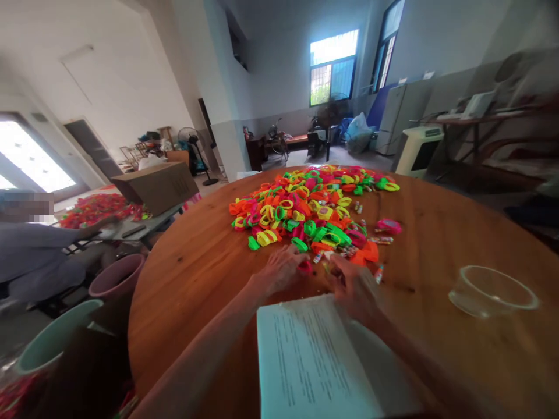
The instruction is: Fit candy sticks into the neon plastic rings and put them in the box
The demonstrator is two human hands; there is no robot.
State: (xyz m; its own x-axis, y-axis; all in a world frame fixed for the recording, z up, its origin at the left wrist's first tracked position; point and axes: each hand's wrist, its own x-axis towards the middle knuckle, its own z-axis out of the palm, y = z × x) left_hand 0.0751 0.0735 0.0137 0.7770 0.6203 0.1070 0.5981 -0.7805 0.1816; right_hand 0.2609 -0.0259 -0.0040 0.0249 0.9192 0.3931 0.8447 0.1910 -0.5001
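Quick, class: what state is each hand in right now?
Left hand: at a pink piece; whether it grips cannot be told.
Right hand: curled; anything held is too blurred to tell.

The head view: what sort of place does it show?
Perhaps a home used as a small workshop: a heap of bright loops lies on the round wooden table, another colourful heap lies near a seated person, and what looks like a bicycle stands behind.

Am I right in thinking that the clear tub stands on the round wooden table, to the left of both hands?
Not quite: in the head view, the clear tub stands to the right of the left hand and the right hand, not to their left. It does stand on the round wooden table.
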